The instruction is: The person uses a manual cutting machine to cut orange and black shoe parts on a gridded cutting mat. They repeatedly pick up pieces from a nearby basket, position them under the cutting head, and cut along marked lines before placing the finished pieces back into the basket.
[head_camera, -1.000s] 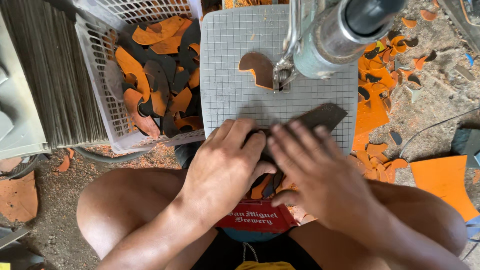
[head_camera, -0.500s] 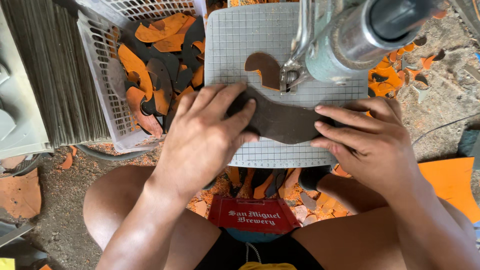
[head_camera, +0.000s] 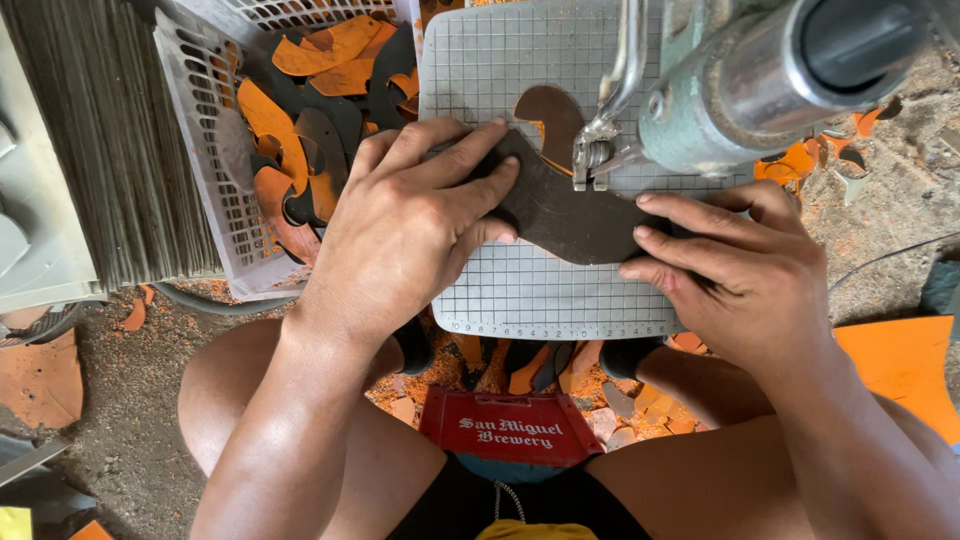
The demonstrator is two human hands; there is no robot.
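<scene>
The left hand (head_camera: 405,225) lies flat with fingers spread on one end of a dark rubber sheet piece (head_camera: 570,210), and the right hand (head_camera: 745,270) presses its fingertips on the other end, so each grip is open and pinning rather than closed around anything. The piece rests on the gridded surface (head_camera: 480,80) of a cutting machine, right under the blade and metal guide (head_camera: 598,160), with the machine's grey-green body (head_camera: 760,85) hanging over it. The piece already has a curved outline on its upper edge, which suggests the cutting of this shape is partly done, and the blade seems to sit at that edge, so more of the contour likely remains to be trimmed. A small brown offcut (head_camera: 550,110) lies on the grid just behind the blade. To the left a white plastic basket (head_camera: 200,180) holds a heap of orange and dark cut pieces (head_camera: 300,130), apparently earlier output or stock. Orange scraps (head_camera: 800,160) and crumbs litter the floor (head_camera: 100,350) around, a larger orange sheet (head_camera: 900,370) lies at the right, and a red crate (head_camera: 510,428) sits between the person's knees
</scene>
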